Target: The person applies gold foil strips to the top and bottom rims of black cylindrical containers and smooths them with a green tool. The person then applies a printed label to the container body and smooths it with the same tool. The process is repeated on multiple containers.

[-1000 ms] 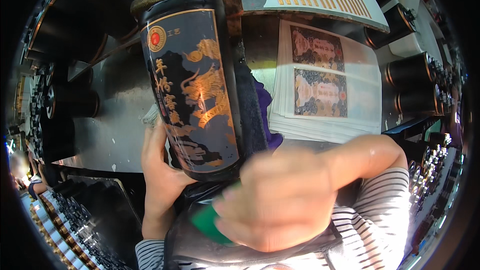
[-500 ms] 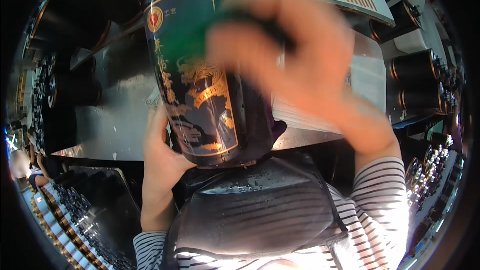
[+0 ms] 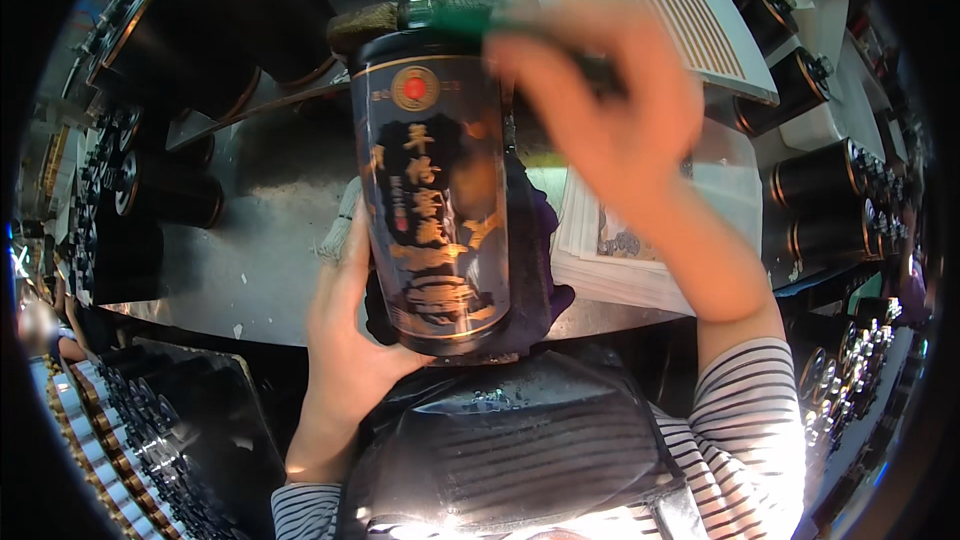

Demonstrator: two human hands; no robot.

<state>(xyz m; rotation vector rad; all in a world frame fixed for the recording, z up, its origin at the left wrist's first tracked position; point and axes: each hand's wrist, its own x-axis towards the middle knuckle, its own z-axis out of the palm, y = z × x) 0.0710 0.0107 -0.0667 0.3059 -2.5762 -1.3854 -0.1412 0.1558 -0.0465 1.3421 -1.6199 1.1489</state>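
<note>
A tall black jar with gold lettering, a red-centred round emblem and a gold picture leans back in front of me, its base nearest my lap. My left hand cups its lower left side, thumb under the base; its fingers go out of sight behind the jar. Over the jar's upper right, my right hand is blurred by motion, its fingers closed round a flat green tool. The green tool lies across the jar's shoulder, and its exact kind is smeared. Dark purple cloth shows beside and behind the jar.
White paper sheets are stacked right of the jar. A board of gold strips lies farther back. Black jars line the right side, and more jars stand left. A pale bristly bundle lies by my left hand.
The jar has turned, so a different printed face with lettering shows, and it has shifted right. My right hand and the green tool have moved up to the jar's shoulder.
</note>
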